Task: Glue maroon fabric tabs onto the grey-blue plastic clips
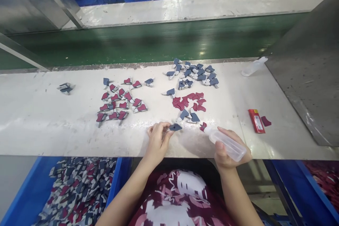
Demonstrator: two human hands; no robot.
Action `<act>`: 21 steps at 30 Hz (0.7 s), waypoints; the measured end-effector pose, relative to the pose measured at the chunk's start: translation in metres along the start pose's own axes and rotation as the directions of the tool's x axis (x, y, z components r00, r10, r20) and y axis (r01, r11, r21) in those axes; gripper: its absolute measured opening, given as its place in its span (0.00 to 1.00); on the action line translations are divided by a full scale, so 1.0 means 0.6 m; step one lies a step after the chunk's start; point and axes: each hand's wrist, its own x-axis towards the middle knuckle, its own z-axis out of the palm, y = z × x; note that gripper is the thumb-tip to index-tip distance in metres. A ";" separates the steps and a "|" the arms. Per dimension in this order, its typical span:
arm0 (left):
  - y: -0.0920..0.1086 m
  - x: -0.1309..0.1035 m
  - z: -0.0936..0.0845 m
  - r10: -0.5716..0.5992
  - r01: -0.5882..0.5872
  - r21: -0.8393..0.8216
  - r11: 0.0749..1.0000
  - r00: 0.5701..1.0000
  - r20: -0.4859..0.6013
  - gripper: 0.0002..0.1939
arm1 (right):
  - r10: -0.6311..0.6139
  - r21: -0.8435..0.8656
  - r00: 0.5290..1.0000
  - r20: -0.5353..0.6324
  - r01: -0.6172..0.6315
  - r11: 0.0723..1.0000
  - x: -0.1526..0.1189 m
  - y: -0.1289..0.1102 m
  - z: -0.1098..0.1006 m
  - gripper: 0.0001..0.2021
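Note:
My left hand [158, 138] pinches a dark grey-blue part [175, 127] above the front of the white table [66, 130]. In my right hand [230, 150] is a translucent squeeze bottle [227, 144], tilted so its nozzle points left. The nozzle tip is at a small red piece [203, 126]; whether they touch is hard to tell. Just beyond my hands lie two grey-blue parts [194, 117] and a pile of loose red pieces [185, 101]. Further back is a cluster of grey-blue and white parts [200, 72]. Parts with red tops [123, 105] form a group at the left.
A red box [256, 121] lies beside a red piece [266, 121] at the right. Another bottle [254, 66] rests behind. A green conveyor belt [148, 44] runs across the back. Metal panels flank both sides. Below the edge, a blue bin [29, 189] holds many parts.

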 end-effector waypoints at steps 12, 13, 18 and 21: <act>0.007 0.006 0.009 0.014 -0.017 0.125 0.992 1.000 0.022 0.09 | -0.001 0.010 0.975 0.223 -0.002 1.000 0.004 -0.034 0.032 0.12; 0.006 0.006 0.009 0.016 -0.018 0.123 0.992 1.000 0.020 0.10 | 0.000 0.005 0.974 0.226 -0.001 1.000 0.005 -0.034 0.032 0.12; 0.002 0.006 0.012 0.034 -0.033 0.112 0.993 0.999 -0.007 0.10 | 0.016 -0.040 0.970 0.243 -0.006 0.999 0.008 -0.035 0.035 0.10; 0.002 0.005 0.012 0.040 -0.038 0.111 0.993 0.999 -0.011 0.10 | -0.002 -0.033 0.967 0.254 0.011 0.999 0.010 -0.036 0.036 0.10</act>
